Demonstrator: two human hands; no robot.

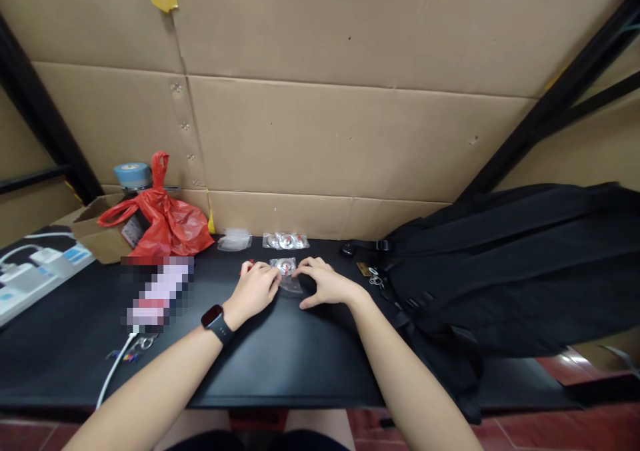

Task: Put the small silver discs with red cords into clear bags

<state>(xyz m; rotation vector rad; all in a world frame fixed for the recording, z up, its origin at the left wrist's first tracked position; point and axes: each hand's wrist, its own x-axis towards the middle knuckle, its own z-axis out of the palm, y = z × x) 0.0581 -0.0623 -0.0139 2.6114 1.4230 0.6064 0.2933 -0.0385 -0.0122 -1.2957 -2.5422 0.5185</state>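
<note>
A small clear plastic bag [291, 286] lies on the black table between my hands. At its far end is a round silver item with a red mark [286, 266]. My left hand [256, 291], with a dark watch on the wrist, has its fingers curled together at the bag's left edge. Partly hidden behind that hand is something small and red [245, 266]. My right hand [324, 283] reaches the bag's right side with its index finger, its thumb spread away from the other fingers. Farther back lie packets of similar round silver items [287, 241].
Clear empty bags [235, 240] are stacked beside the packets. To the left are a red plastic bag [173, 221], a cardboard box [103, 228], a blurred phone-like object [159, 294] on a white cable and a power strip [35, 288]. A black backpack [510, 264] fills the right.
</note>
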